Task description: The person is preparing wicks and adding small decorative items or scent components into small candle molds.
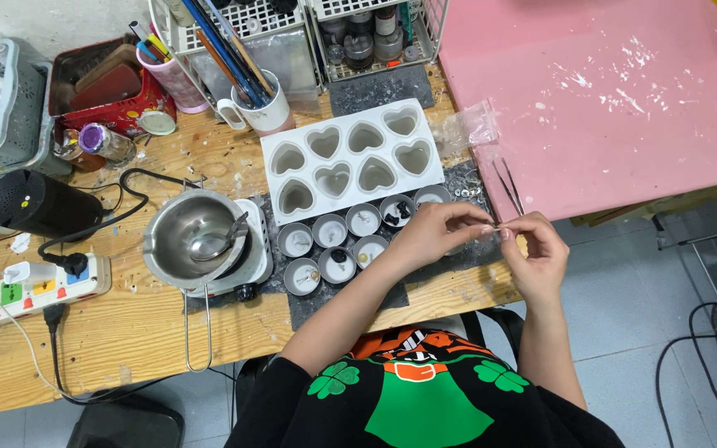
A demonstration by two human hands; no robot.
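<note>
1. The left hand (437,234) and right hand (534,253) meet fingertip to fingertip, each pinching one end of a tiny thin piece (496,227), too small to identify.
2. This pinch sits just right of the small round tins (350,241).
3. A white heart mould (350,158) lies behind the tins; a steel pot (195,238) stands to their left.
4. The step looks like readying the piece; setting it down calls for a steady, fine grip.
</note>
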